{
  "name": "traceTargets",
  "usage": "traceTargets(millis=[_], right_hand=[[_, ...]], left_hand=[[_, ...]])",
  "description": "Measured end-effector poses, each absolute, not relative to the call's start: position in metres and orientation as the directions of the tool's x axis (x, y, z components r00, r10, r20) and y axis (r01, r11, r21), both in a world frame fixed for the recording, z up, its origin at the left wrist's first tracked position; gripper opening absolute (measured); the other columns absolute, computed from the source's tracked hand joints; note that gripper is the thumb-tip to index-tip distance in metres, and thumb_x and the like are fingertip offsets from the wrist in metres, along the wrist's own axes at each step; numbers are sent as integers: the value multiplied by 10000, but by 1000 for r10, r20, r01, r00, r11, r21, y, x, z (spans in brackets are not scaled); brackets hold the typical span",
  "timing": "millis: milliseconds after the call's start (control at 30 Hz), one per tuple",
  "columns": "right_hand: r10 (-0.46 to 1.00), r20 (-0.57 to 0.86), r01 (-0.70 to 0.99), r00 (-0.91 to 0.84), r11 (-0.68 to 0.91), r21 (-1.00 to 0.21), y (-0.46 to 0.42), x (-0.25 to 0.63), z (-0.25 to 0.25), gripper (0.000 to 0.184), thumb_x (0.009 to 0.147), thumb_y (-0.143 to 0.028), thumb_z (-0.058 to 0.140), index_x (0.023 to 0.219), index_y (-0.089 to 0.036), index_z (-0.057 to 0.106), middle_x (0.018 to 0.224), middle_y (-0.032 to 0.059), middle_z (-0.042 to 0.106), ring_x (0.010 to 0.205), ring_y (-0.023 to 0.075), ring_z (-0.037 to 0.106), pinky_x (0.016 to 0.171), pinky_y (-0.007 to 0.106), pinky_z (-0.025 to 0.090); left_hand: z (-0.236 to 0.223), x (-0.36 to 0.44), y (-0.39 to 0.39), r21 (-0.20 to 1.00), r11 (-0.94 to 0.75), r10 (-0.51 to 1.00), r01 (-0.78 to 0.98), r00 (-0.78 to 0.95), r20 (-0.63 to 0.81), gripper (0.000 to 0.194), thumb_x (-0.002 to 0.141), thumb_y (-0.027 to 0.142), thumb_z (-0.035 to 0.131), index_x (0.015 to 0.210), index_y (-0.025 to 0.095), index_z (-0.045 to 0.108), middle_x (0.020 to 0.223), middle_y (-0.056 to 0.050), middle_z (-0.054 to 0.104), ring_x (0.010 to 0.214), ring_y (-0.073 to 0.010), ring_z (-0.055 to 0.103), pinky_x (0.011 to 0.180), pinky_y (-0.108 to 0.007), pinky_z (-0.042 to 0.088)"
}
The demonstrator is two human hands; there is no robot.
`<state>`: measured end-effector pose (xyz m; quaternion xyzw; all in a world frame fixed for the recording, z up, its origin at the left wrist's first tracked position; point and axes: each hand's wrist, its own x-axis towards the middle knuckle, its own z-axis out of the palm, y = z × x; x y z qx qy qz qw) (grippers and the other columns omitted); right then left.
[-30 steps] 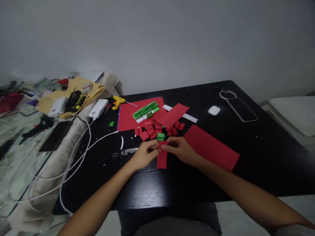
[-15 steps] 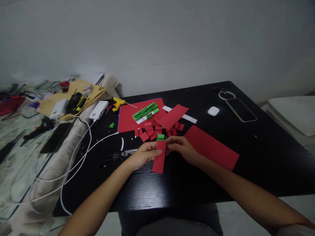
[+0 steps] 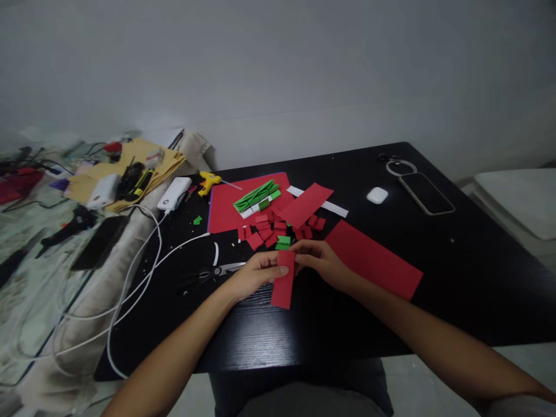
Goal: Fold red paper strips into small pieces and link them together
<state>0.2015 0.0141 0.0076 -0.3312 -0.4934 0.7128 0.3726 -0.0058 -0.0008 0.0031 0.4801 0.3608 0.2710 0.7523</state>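
Note:
A red paper strip [image 3: 283, 289] hangs lengthwise between my hands above the black table. My left hand [image 3: 256, 275] grips it, thumb flat across the front and fingers behind. At the strip's upper right edge, my right hand [image 3: 319, 259] pinches the paper with curled fingertips, partly hidden. Just beyond my fingers lie small folded red paper pieces [image 3: 263, 226] and a green folded piece [image 3: 283, 242]. A larger red sheet [image 3: 373, 260] lies partly under my right forearm. Scissors [image 3: 208, 273] with black handles rest beside my left wrist.
Behind the pieces, a bundle of folded green paper [image 3: 257, 196] sits on red sheets [image 3: 223, 211], near a yellow glue gun [image 3: 209, 182]. A white power bank [image 3: 174, 194] with a cable lies left. A white earphone case [image 3: 377, 196] and a phone [image 3: 426, 193] lie right.
The red strip has shifted very slightly to the right and down, with both hands still on it. Nothing else has visibly moved.

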Motion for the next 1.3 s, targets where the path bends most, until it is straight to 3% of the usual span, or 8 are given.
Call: traceTargets(millis=[200,367,667,1067,1300], right_hand=[[870,-141,-184,-473,-254,-950,14,201,6,229,775,-366,753,855,-153,728,700,20,702,629,153,673,678,328,591],[843,-178,-212,-508,-323,-922,15,203,6,247,766,-386,756,839,-151,727,707,21,702,634,157,687,668,317,599],[857,-201,-56,-474,-257,-965,15,201,7,362,744,-489,786,774,-135,716,682,20,692,593,146,675,590,289,597],[830,-284,-14,-480,-330,-944,17,204,9,419,708,-517,806,792,-119,708,683,47,720,634,168,705,600,294,598],[853,-195,-33,-485,-241,-970,18,205,5,375,752,-491,786,803,-128,707,698,35,701,645,149,688,636,294,595]], left_hand=[[11,-4,0,948,319,758,-9,603,-249,340,863,380,689,1089,126,690,859,-42,622,677,-107,487,641,-235,356],[19,-1,0,960,281,750,18,620,-231,313,864,396,681,1017,123,690,872,-49,640,743,-132,527,724,-258,400],[17,-1,-1,975,165,764,149,606,-222,277,873,406,647,806,140,610,712,14,498,654,-114,419,618,-246,340],[17,-4,2,977,134,780,165,591,-207,306,872,432,644,842,130,604,672,44,389,611,-93,317,573,-233,269],[16,-4,2,978,111,786,179,586,-197,274,876,403,639,831,135,606,673,44,401,612,-94,329,576,-233,272]])
